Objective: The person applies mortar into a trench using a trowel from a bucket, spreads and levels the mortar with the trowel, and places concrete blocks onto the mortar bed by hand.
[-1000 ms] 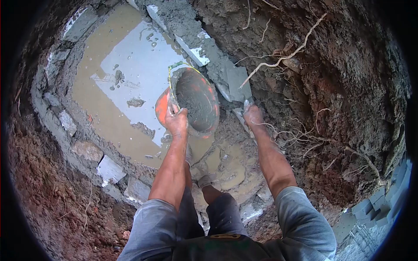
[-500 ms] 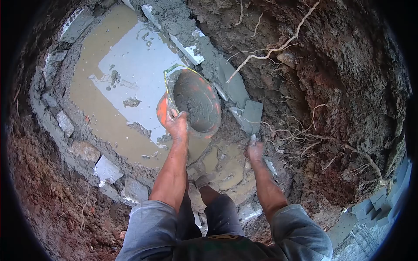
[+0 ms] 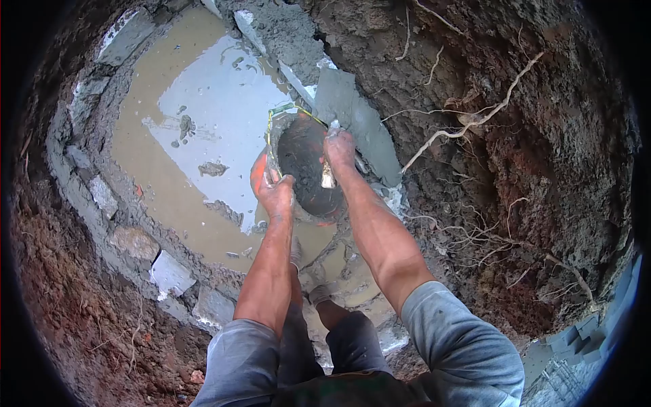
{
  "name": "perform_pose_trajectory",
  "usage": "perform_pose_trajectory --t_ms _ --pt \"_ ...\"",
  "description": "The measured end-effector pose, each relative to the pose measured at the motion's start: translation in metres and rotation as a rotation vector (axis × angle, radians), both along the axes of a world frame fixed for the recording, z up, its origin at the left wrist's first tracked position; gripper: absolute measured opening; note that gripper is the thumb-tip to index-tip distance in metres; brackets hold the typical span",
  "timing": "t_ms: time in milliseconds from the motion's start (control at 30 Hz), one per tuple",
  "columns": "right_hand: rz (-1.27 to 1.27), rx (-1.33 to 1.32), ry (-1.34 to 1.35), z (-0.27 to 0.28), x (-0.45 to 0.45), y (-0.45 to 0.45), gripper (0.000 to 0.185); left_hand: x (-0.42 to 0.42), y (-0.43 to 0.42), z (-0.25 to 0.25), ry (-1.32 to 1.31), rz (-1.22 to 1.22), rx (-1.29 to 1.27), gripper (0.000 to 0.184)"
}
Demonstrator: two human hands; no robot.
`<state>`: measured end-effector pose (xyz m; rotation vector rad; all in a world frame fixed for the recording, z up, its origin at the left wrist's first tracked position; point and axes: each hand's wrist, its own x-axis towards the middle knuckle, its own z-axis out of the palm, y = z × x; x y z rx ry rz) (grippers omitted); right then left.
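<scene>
Trowel (image 3: 328, 176) swung forward since the earlier frame, the left hand (image 3: 275, 195) grips the bucket (image 3: 258, 173) at the edge of the pool (image 3: 146, 136); just beyond, the right hand (image 3: 339, 148) clasps the tool near mortar (image 3: 373, 139) that flat, light strokes should smooth best.

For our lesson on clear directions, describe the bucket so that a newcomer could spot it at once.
Find the muddy water spreading left of the picture's centre. At its right side, the person's left hand grips a round-mouthed bucket. Orange shows through its grey smears, setting it apart from the grey blocks across the water.
</scene>
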<state>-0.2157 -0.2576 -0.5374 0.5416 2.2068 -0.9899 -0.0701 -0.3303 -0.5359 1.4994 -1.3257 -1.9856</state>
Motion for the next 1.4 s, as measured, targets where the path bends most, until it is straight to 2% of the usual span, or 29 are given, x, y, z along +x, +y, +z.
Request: perform_pose_trajectory --t_ms 100,167,233,300,367,467,567,633,700,767,800,900,933,967,1000,1033,1100,1167,1233,1300,1400 --pt "0.120 0.022 0.007 0.002 -0.004 0.006 0.038 -0.011 -0.008 0.028 -0.037 -0.039 0.011 0.061" --pt "0.307 0.247 0.163 0.009 0.001 0.030 0.041 -0.018 -0.010 0.038 -0.007 0.013 -0.009 0.055" --pt "0.492 0.474 0.308 0.021 0.015 0.071 0.043 -0.009 -0.009 0.026 -0.139 -0.071 0.021 0.054" --pt "0.459 0.537 0.229 0.015 0.035 0.119 0.043 -0.011 -0.009 0.017 -0.194 -0.113 0.001 0.054" --pt "0.471 0.576 0.100 0.031 0.053 0.144 0.041 -0.010 -0.008 0.015 -0.204 -0.126 -0.058 0.053" --pt "0.391 0.587 0.214 0.013 0.092 0.196 0.039 -0.013 -0.006 0.029 -0.175 -0.110 -0.036 0.052" --pt "0.355 0.578 0.121 -0.003 0.130 0.254 0.037 -0.014 -0.005 0.047 -0.146 -0.110 0.137 0.056" --pt "0.202 0.479 0.110 -0.035 0.156 0.299 0.038 -0.013 -0.001 0.047 -0.127 -0.082 0.153 0.058" --pt "0.009 0.377 0.042 -0.028 0.176 0.311 0.031 -0.010 0.003 0.051 -0.125 -0.076 0.122 0.061" --pt "-0.209 0.267 -0.067 0.006 0.178 0.302 0.018 -0.010 0.005 0.059 -0.125 -0.075 0.041 0.065" --pt "-0.276 0.351 -0.120 0.016 0.180 0.300 0.044 -0.007 0.004 0.056 -0.139 -0.094 -0.006 0.066" --pt "0.132 0.714 0.192 0.050 0.195 0.295 0.047 0.010 0.008 0.025 -0.126 -0.084 -0.072 0.066" --pt "0.220 0.696 0.166 0.084 0.184 0.263 0.046 0.018 0.007 0.013 -0.079 -0.042 -0.052 0.065" --pt "0.362 0.648 0.265 0.086 0.181 0.252 0.046 0.027 0.005 0.007 -0.037 0.000 -0.028 0.064" --pt "0.503 0.595 0.358 0.084 0.178 0.243 0.046 0.032 -0.001 0.014 -0.170 0.019 0.107 0.056" --pt "0.640 0.535 0.454 0.081 0.172 0.232 0.046 0.044 -0.005 0.011 -0.201 0.020 0.117 0.054" --pt "0.780 0.339 0.365 0.069 0.144 0.195 0.049 0.066 -0.015 0.006 -0.255 0.021 0.122 0.053" --pt "0.820 0.392 0.153 0.081 0.107 0.135 0.046 0.077 -0.019 0.024 -0.312 0.106 0.127 0.056" --pt "0.783 0.458 0.191 0.058 0.091 0.112 0.044 0.085 -0.021 0.033 -0.307 0.165 0.118 0.058" --pt "0.686 0.512 0.133 0.048 0.083 0.104 0.044 0.092 -0.023 0.041 -0.248 0.208 0.098 0.057" --pt "0.575 0.525 0.061 0.055 0.096 0.118 0.045 0.095 -0.032 0.059 -0.312 0.144 0.041 0.058"
